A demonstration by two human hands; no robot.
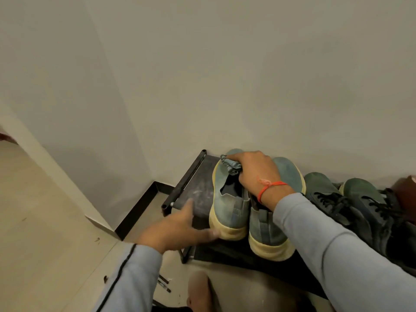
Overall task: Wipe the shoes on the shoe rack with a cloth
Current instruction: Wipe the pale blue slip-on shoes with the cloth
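Two blue-grey shoes with yellowed soles stand side by side on the top shelf of the dark shoe rack point(198, 190), heels toward me. My right hand point(256, 172) presses a folded blue-grey cloth point(231, 165) onto the upper of the left shoe point(227, 208), near its toe. The right shoe point(267, 233) lies partly under my right forearm. My left hand point(180, 226) is at the heel of the left shoe, its fingertips touching the sole and thumb raised; the hand is blurred.
A pair of dark green lace-up shoes point(351, 203) sits to the right on the same shelf, with a brown item point(407, 190) beyond it. The rack stands in a wall corner with black skirting point(137, 210). My bare knee point(200, 291) is below.
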